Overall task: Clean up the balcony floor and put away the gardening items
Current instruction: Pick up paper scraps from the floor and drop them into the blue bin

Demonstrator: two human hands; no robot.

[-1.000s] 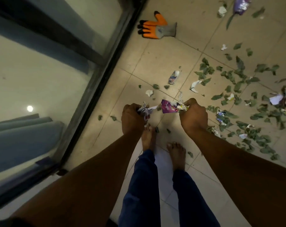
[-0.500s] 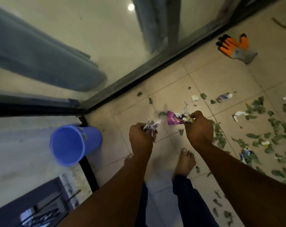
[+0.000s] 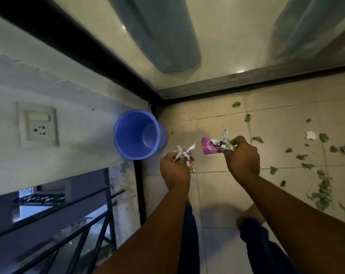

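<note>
I see my left hand [image 3: 174, 169] with fingers curled around crumpled white paper scraps [image 3: 184, 156], and my right hand [image 3: 241, 157] pinching a crumpled purple foil wrapper [image 3: 212, 148]. The round blue plastic bucket [image 3: 126, 147] sits in the floor corner by the wall, just left of both hands; I see nothing inside it. Torn green leaves [image 3: 321, 194] lie scattered on the beige tiled floor [image 3: 207, 119] to the right.

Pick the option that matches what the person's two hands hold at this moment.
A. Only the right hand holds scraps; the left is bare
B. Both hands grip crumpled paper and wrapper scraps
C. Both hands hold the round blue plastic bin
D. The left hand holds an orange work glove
B: the left hand grips crumpled white paper scraps and the right hand grips a purple foil wrapper with crumpled scraps; the round blue plastic bin stands apart, untouched.
</note>
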